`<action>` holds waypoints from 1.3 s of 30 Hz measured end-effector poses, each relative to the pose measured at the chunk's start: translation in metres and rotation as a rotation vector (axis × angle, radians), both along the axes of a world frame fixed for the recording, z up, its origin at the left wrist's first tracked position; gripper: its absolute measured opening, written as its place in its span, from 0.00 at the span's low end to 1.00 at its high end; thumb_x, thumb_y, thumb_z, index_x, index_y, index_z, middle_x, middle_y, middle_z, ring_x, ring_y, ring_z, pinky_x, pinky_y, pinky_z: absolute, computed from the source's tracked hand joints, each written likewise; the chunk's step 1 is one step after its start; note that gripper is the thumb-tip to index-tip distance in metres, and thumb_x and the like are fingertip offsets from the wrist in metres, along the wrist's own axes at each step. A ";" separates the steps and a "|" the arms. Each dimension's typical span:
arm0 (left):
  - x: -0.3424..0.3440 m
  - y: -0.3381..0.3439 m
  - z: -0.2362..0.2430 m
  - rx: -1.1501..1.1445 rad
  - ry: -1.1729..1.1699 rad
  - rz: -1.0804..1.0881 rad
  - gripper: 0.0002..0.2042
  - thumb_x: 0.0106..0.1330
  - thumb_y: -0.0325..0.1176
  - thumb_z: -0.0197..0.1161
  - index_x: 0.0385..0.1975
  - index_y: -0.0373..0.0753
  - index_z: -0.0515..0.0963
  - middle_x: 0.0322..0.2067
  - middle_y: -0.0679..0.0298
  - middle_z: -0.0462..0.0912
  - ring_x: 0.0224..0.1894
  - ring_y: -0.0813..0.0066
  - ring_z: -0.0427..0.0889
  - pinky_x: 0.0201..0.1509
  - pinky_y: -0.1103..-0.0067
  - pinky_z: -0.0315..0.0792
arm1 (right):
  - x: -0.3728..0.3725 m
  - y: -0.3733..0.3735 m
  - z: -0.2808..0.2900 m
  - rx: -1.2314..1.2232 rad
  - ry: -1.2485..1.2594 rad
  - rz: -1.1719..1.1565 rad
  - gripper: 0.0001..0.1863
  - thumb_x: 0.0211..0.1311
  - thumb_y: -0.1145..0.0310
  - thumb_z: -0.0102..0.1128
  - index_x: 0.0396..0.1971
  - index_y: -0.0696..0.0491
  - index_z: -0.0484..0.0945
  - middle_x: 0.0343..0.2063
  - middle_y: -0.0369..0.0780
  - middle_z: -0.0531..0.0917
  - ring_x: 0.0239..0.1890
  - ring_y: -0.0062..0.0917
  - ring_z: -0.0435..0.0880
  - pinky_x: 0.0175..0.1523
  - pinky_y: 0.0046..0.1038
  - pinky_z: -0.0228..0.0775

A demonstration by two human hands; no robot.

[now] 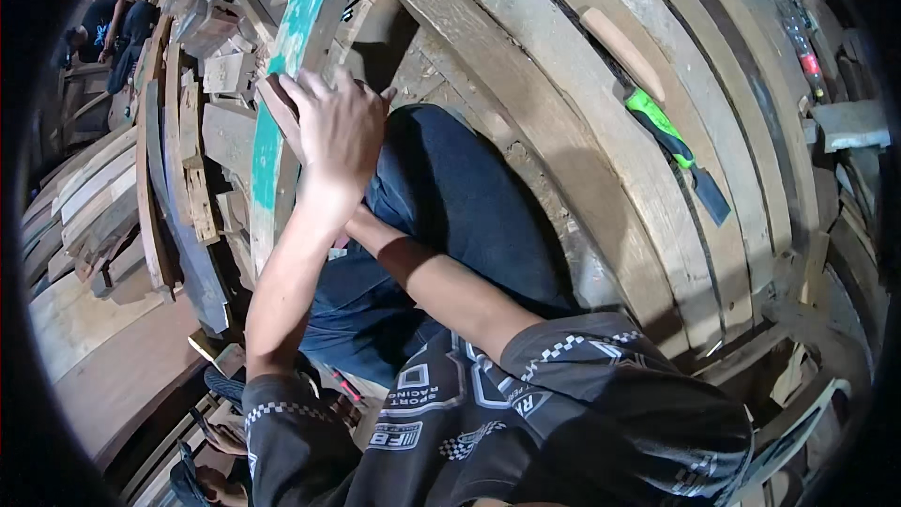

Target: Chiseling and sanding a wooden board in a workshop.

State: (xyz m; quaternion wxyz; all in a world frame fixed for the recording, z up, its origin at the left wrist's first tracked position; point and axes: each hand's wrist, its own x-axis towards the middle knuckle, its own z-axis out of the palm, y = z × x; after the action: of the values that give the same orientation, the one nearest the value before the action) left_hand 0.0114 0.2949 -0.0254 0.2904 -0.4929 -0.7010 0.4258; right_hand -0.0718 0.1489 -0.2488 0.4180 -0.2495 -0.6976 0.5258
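My left hand (333, 127) lies back-up with fingers bent over a brown wooden piece (283, 113), which rests against a curved plank with flaking turquoise paint (264, 167). My right forearm crosses under the left one, and my right hand is hidden behind it, so what it holds is unclear. My dark-trousered knee is beneath them. To the right, a tool with a green-and-black handle (652, 122) and flat dark blade lies on long curved planks (563, 117), beside a pale rounded wooden piece (624, 52).
Stacked boards and offcuts (94, 216) crowd the left. Another person (103, 28) is at upper left, and others' hands (218, 439) show at lower left. A plastic bottle (805, 61) lies at far right. A red-and-black tool (345, 385) lies below my arms.
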 end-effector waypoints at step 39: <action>0.124 -0.070 0.057 0.171 -1.945 -0.276 0.50 0.46 0.31 0.70 0.72 0.35 0.49 0.38 0.50 0.81 0.57 0.48 0.67 0.63 0.52 0.50 | 0.065 -0.004 0.173 0.059 -0.570 0.452 0.42 0.56 0.54 0.61 0.63 0.67 0.61 0.28 0.55 0.84 0.32 0.50 0.84 0.43 0.51 0.70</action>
State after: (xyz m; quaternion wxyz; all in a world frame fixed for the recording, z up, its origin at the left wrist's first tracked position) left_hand 0.1354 0.2251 0.0311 -0.3311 -0.6831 -0.5991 -0.2547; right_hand -0.0073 0.1450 -0.0755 0.0869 -0.2132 -0.8385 0.4939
